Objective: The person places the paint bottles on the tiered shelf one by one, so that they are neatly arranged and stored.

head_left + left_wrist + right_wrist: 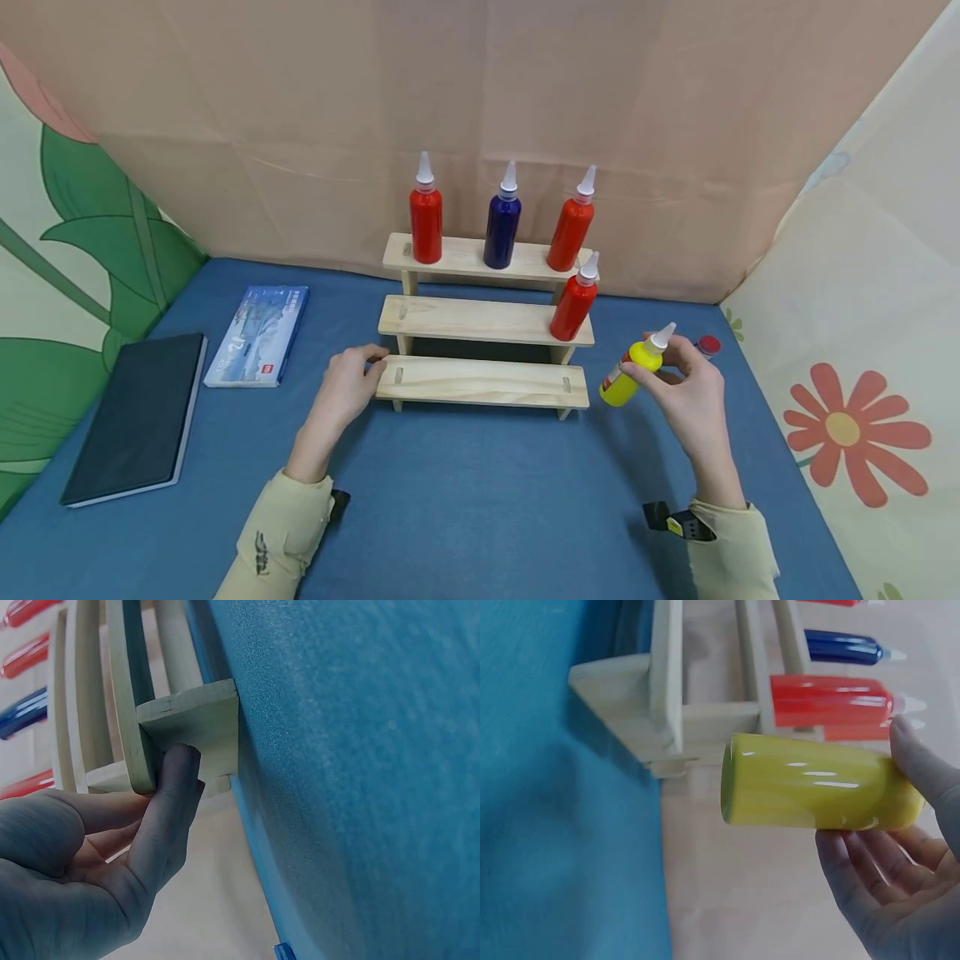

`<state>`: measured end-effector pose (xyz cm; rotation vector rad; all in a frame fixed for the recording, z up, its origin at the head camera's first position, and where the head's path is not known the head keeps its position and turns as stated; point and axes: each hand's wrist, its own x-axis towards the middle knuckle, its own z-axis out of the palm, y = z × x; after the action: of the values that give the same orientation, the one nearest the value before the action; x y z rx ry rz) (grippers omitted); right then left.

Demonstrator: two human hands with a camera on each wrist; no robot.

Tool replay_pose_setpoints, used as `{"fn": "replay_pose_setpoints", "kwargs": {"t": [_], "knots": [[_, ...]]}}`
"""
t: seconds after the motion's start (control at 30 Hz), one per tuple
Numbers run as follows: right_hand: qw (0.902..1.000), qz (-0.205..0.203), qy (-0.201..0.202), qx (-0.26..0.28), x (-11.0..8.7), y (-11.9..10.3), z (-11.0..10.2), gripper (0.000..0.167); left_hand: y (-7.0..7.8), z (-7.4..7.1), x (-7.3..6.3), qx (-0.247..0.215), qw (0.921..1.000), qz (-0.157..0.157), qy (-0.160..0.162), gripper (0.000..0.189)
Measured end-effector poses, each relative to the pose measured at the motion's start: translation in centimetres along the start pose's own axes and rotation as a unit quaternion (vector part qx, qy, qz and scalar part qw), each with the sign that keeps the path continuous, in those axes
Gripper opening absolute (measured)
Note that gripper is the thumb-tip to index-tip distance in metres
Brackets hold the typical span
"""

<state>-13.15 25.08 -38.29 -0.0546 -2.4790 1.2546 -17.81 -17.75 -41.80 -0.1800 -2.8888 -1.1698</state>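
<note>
My right hand [686, 387] pinches a yellow squeeze bottle [618, 387] with a white nozzle, tilted and raised off the table beside the rack's right end. In the right wrist view, thumb and fingers hold the yellow bottle [810, 784] near its neck. A three-tier wooden display rack [480, 381] stands in the middle. My left hand [351, 379] holds the left end of its lowest step, fingertips tucked under the board [135, 742]. On the top step are a red bottle [426, 225], a dark blue bottle [502, 232] and another red bottle [572, 233]. One red bottle [573, 308] stands on the middle step's right end.
A red-topped object [707, 345] is mostly hidden behind my right hand. At the left lie a blue-and-white boxed book [255, 337] and a black notebook [138, 417]. The blue tablecloth [480, 500] reaches to the beige curtain [315, 167] behind.
</note>
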Motion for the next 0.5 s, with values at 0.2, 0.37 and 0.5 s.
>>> {"fn": "replay_pose_setpoints", "kwargs": {"t": [0.2, 0.37, 0.5], "knots": [[0.9996, -0.014, 0.023, -0.013, -0.1, -1.1, 0.1, 0.045, -0.1, 0.1, 0.0, 0.003, 1.0, -0.003, 0.0, 0.028], [0.9992, -0.024, 0.031, -0.005, 0.0, -2.0, 0.1, 0.044, 0.0, 0.1, 0.0, 0.006, 1.0, -0.001, 0.0, 0.028], [0.9991, -0.025, 0.034, -0.006, 0.1, -2.9, 0.1, 0.044, 0.1, 0.0, 0.0, 0.004, 1.0, -0.004, -0.002, 0.028]]}}
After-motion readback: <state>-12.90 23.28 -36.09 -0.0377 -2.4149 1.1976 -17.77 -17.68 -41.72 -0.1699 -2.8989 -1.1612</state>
